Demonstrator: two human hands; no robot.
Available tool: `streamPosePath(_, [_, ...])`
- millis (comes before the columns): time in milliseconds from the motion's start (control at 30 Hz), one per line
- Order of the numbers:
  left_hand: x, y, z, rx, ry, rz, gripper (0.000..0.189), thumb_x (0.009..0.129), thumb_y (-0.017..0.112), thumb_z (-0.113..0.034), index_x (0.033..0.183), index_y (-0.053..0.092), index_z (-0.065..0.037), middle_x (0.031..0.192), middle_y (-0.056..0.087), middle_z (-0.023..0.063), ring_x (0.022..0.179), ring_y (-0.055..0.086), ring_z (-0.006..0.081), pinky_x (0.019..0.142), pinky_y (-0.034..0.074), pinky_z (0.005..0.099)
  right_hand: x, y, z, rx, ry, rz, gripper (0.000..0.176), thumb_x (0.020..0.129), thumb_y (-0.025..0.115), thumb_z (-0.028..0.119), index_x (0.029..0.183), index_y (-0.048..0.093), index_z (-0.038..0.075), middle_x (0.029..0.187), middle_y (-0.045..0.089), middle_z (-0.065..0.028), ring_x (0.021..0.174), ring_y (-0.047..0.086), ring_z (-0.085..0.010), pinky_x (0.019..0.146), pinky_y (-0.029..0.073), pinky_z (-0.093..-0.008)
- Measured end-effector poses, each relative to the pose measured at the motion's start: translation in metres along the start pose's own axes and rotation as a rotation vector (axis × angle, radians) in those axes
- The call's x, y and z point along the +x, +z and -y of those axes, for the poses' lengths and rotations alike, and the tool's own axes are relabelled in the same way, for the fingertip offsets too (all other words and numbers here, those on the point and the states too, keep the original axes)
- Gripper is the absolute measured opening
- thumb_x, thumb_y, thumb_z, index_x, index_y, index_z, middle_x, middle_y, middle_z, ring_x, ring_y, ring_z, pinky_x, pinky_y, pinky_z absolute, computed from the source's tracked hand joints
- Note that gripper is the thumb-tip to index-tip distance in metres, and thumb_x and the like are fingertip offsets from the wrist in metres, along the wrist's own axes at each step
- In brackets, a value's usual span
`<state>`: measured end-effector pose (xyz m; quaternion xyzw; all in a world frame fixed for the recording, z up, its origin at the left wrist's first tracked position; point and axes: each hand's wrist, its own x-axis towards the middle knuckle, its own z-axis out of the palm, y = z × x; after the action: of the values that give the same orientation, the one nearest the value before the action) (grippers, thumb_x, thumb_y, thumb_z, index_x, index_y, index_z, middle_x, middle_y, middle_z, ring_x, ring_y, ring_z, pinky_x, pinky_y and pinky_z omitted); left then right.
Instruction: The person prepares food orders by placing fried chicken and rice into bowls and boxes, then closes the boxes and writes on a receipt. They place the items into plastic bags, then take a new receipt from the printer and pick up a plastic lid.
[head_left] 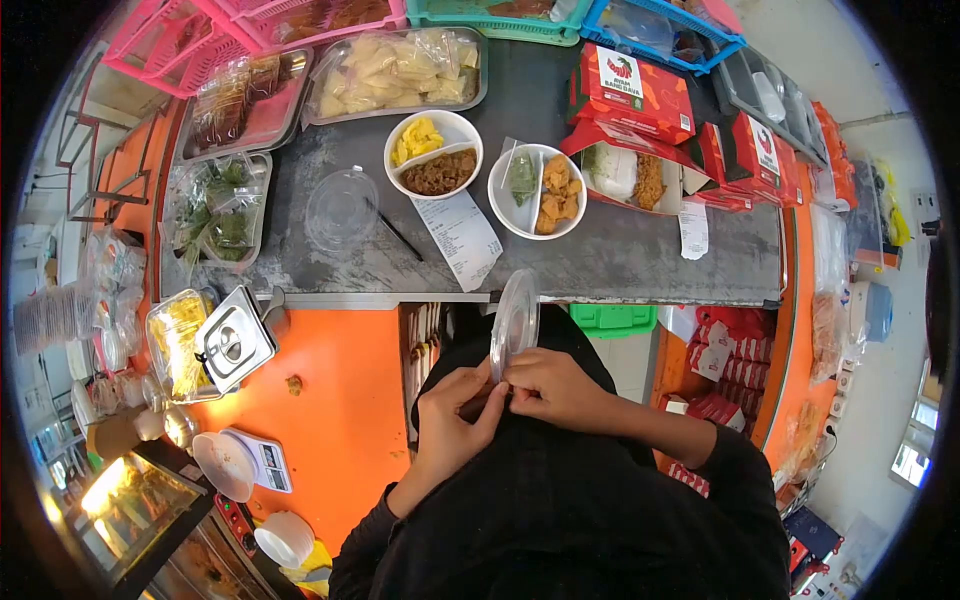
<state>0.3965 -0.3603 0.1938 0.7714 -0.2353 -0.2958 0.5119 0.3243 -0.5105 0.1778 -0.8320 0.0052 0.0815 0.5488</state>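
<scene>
Between my two hands, a clear round plastic lid (516, 315) stands on edge in front of my body. My left hand (458, 410) pinches its lower left rim. My right hand (553, 388) has its fingers closed on the lower right rim. Beyond the lid on the grey counter (350, 265) are two white divided bowls. One bowl (393, 180) holds yellow egg and dark minced meat. In the other bowl (497, 208) are golden fried pieces and a small bag of greens. Another clear lid (342, 210) lies flat at the left.
A black pen (400, 233) and a long receipt (462, 240) lie near the bowls. Red boxes (632, 92) stand at the right, an open meal box (612, 172) before them. Trays and coloured baskets (500, 30) line the back. A scale (262, 460) sits on the orange surface.
</scene>
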Motion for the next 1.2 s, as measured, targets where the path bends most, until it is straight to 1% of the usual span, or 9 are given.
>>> streamPosePath(167, [0.006,0.012,-0.004,0.099,0.114,-0.036,0.015,0.07,0.06,0.003,0.085,0.06,0.005,0.074,0.059,0.0093,0.069,0.058,0.0116,0.06,0.046,0.0231,0.0,-0.021,-0.004,-0.006,-0.053,0.067,0.018,0.068,0.058,0.013,0.063,0.046,0.001,0.066,0.049,-0.0106,0.068,0.05,-0.03,0.061,0.039,-0.0386])
streamPosePath(300, [0.011,0.019,-0.016,0.052,0.005,-0.003,0.016,0.068,0.058,0.004,0.083,0.058,0.006,0.076,0.058,0.0095,0.072,0.058,0.0132,0.063,0.047,0.0246,0.0,-0.04,-0.007,-0.004,-0.092,0.163,0.017,0.068,0.057,0.014,0.063,0.047,0.001,0.065,0.05,-0.0102,0.069,0.05,-0.0292,0.063,0.04,-0.0386])
streamPosePath(400, [0.013,0.026,-0.01,-0.043,0.042,0.05,0.022,0.071,0.059,0.002,0.093,0.058,0.004,0.077,0.054,0.01,0.067,0.059,0.0152,0.06,0.049,0.0245,-0.002,-0.049,-0.013,0.005,-0.106,0.222,0.017,0.069,0.057,0.015,0.064,0.049,0.002,0.065,0.052,-0.0104,0.068,0.05,-0.0288,0.063,0.04,-0.0386])
streamPosePath(633, [0.013,0.043,0.001,-0.268,-0.146,0.096,0.038,0.069,0.052,0.009,0.106,0.053,0.003,0.085,0.059,0.0085,0.082,0.06,0.0129,0.064,0.049,0.0233,0.008,-0.064,-0.032,-0.008,-0.166,0.359,0.02,0.069,0.057,0.016,0.06,0.048,0.0,0.064,0.053,-0.0123,0.065,0.051,-0.0301,0.06,0.04,-0.0388])
streamPosePath(700, [0.01,0.046,0.01,-0.293,-0.199,0.129,0.051,0.067,0.045,0.013,0.117,0.048,0.002,0.089,0.062,0.0095,0.086,0.06,0.0135,0.071,0.048,0.0228,0.01,-0.072,-0.037,-0.015,-0.074,0.446,0.018,0.067,0.058,0.012,0.061,0.046,0.0,0.062,0.048,-0.0104,0.063,0.05,-0.0275,0.058,0.04,-0.0363])
streamPosePath(800, [0.009,0.051,0.006,-0.493,-0.169,0.027,0.053,0.07,0.049,0.012,0.122,0.043,0.002,0.092,0.062,0.01,0.086,0.06,0.0142,0.075,0.046,0.0228,0.014,-0.074,-0.032,0.007,-0.03,0.48,0.019,0.067,0.057,0.012,0.06,0.045,0.0,0.06,0.047,-0.0113,0.06,0.05,-0.0283,0.057,0.04,-0.0369])
streamPosePath(933, [0.006,0.051,-0.025,-0.638,-0.267,-0.059,0.052,0.074,0.058,0.007,0.122,0.039,0.002,0.092,0.061,0.0104,0.085,0.06,0.0137,0.078,0.046,0.0228,0.005,-0.076,-0.02,0.024,-0.047,0.384,0.019,0.068,0.058,0.013,0.061,0.044,0.001,0.062,0.047,-0.0109,0.061,0.051,-0.028,0.057,0.039,-0.0365])
streamPosePath(1033, [0.006,0.051,-0.028,-0.604,-0.281,-0.142,0.045,0.074,0.067,0.0,0.111,0.04,-0.001,0.09,0.061,0.0098,0.084,0.06,0.0131,0.077,0.047,0.0229,0.005,-0.077,-0.009,-0.039,-0.052,0.274,0.019,0.068,0.06,0.014,0.064,0.045,0.002,0.065,0.048,-0.0094,0.063,0.052,-0.028,0.056,0.039,-0.0355])
streamPosePath(1200, [-0.003,0.044,-0.032,-0.566,-0.302,-0.154,0.038,0.076,0.064,0.002,0.108,0.043,0.0,0.089,0.062,0.0098,0.085,0.06,0.0125,0.076,0.048,0.0223,0.003,-0.078,0.009,-0.07,-0.083,0.291,0.018,0.069,0.059,0.014,0.063,0.048,0.001,0.067,0.052,-0.011,0.064,0.054,-0.0298,0.057,0.042,-0.0392])
